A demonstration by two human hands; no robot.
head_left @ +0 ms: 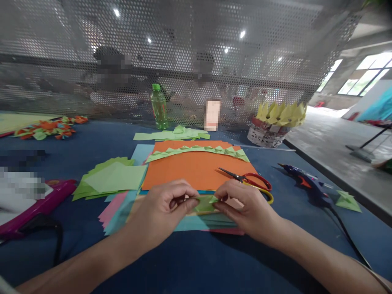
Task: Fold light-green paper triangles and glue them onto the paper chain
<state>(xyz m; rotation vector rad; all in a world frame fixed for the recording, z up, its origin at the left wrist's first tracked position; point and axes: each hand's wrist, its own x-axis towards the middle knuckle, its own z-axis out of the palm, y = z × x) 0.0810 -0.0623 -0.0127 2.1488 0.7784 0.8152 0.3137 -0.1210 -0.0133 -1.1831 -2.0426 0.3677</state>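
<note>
A small strip of folded green paper [204, 204] is stretched between my two hands. My left hand [171, 204] pinches its left end, and the fingers of my right hand [240, 202] close on its right end, where a light green corner sticks up. Beneath lies a stack of coloured sheets, with orange paper [183, 171] on top. Across that orange sheet runs a curved band of folded green paper points [199, 150]. Scissors [257, 181] with red and yellow handles rest just beyond my right hand.
Green paper squares [113, 177] are fanned at left, near a magenta-edged device [52, 200]. A glue gun [306, 183] with a cord lies right, beside a folded green piece [348, 201]. Behind stand a green bottle [159, 108], a basket [266, 134] with yellow points and a perforated screen [183, 24].
</note>
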